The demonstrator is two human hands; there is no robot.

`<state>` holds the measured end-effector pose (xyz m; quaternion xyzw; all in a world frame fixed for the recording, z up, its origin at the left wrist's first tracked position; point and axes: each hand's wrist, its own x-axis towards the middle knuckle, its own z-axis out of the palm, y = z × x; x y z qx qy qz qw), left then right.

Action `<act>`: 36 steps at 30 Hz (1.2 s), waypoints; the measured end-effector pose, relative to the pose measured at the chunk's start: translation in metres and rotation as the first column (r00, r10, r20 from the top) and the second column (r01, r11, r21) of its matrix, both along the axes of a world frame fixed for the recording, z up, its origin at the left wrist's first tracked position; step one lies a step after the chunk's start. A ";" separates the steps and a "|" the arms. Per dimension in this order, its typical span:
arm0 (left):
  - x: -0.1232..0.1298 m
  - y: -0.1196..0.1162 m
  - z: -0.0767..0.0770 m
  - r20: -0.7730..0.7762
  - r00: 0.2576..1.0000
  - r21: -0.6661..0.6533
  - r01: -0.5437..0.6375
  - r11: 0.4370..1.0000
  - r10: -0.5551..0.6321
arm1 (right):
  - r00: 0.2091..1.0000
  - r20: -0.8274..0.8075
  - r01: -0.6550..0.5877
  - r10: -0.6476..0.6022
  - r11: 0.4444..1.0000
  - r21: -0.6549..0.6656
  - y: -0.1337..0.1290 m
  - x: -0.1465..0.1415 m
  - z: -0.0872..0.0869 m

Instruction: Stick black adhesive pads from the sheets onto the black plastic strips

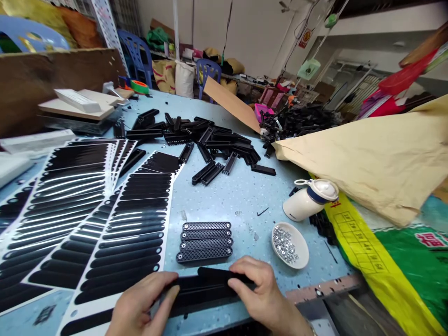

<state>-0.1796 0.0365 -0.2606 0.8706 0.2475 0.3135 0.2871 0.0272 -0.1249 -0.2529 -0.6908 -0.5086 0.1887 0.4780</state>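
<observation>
Near the front edge of the table, several long black plastic bars (199,298) lie side by side between my hands. My left hand (143,303) is closed, thumb and forefinger pinching the left end of a bar. A thin black strip with a rounded end (213,274) slants over the bars. Its right end is pinched between the thumb and fingers of my right hand (261,291). Just beyond them lies a row of black lattice-faced bars (206,242) with small metal pieces at their ends. Sheets of black adhesive strips (129,233) fan out on the left.
A white bowl of small metal parts (290,245) stands right of the lattice row, with a white bottle (310,200) behind it. A hex key (262,211) lies nearby. Loose black bars (210,140) are heaped farther back. Brown paper (367,154) and printed sacks (371,242) border the right side.
</observation>
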 end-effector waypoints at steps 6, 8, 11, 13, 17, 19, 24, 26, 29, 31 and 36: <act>0.008 0.014 -0.006 -0.006 0.989 0.011 -0.145 0.989 0.145 | 0.987 0.147 0.045 -0.061 0.993 0.108 0.010 0.019 -0.001; 0.012 0.017 -0.009 -0.012 0.991 0.006 -0.137 0.991 0.137 | 0.982 0.182 0.027 -0.046 0.994 0.104 0.017 0.022 -0.004; 0.016 0.018 -0.009 -0.013 0.996 -0.021 -0.092 0.996 0.092 | 0.978 0.208 -0.027 0.012 0.997 0.067 0.021 0.023 -0.005; 0.017 0.017 -0.008 -0.020 0.997 -0.056 -0.074 0.996 0.073 | 0.970 0.237 -0.063 0.053 0.997 0.034 0.020 0.022 -0.004; 0.016 0.014 -0.005 -0.020 0.998 -0.139 -0.065 0.988 0.063 | 0.959 0.266 -0.099 0.094 0.995 0.006 0.019 0.021 0.000; 0.015 0.013 -0.003 -0.008 0.999 -0.160 -0.049 0.986 0.048 | 0.959 0.268 -0.098 0.087 0.995 0.028 0.022 0.018 0.000; 0.015 0.014 -0.002 -0.035 0.999 -0.217 -0.005 0.976 -0.003 | 0.935 0.348 -0.105 0.066 0.990 0.095 0.032 0.005 -0.004; 0.015 0.013 -0.002 -0.042 0.999 -0.240 -0.018 0.971 0.008 | 0.926 0.372 -0.110 0.070 0.990 0.088 0.034 0.001 -0.005; 0.014 0.012 -0.003 -0.043 0.999 -0.257 -0.022 0.966 0.012 | 0.917 0.390 -0.124 0.086 0.990 0.073 0.036 0.000 -0.003; 0.014 0.012 -0.003 -0.039 0.999 -0.262 -0.017 0.965 0.007 | 0.913 0.396 -0.131 0.097 0.989 0.061 0.037 -0.001 -0.002; 0.013 0.012 -0.003 -0.044 0.999 -0.280 -0.026 0.960 0.014 | 0.912 0.396 -0.133 0.110 0.991 0.031 0.039 -0.001 -0.002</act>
